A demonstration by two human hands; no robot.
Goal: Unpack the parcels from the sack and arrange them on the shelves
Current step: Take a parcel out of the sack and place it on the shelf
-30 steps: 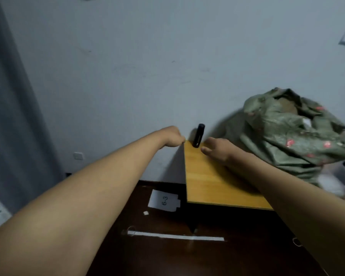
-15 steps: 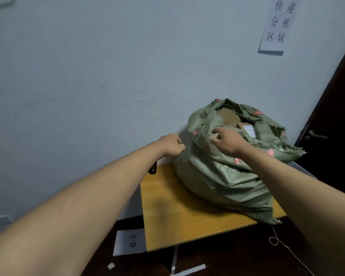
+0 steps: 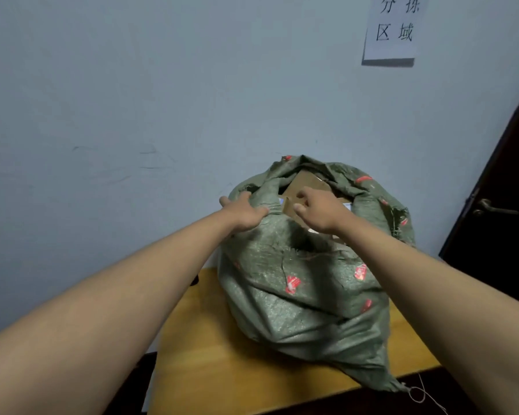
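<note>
A bulging green woven sack (image 3: pixel 306 295) with red marks stands on a yellow wooden table (image 3: pixel 210 372) against the wall. Its mouth is open at the top, and brown cardboard parcels (image 3: pixel 304 182) show inside. My left hand (image 3: pixel 243 212) grips the rolled left rim of the sack's mouth. My right hand (image 3: pixel 319 209) reaches into the opening with fingers spread, resting over a cardboard parcel. Whether the right hand grips the parcel is hidden by the hand itself. No shelves are in view.
A pale blue wall rises right behind the sack, with a paper sign (image 3: pixel 391 28) at the upper right. A dark door with a lever handle (image 3: pixel 492 208) stands at the right. A loose string (image 3: pixel 423 393) hangs off the table's right front edge.
The view swung right and closer to the sack. My left hand moved from beside the sack onto its rim. My right hand went from the sack's outer fabric into the opening.
</note>
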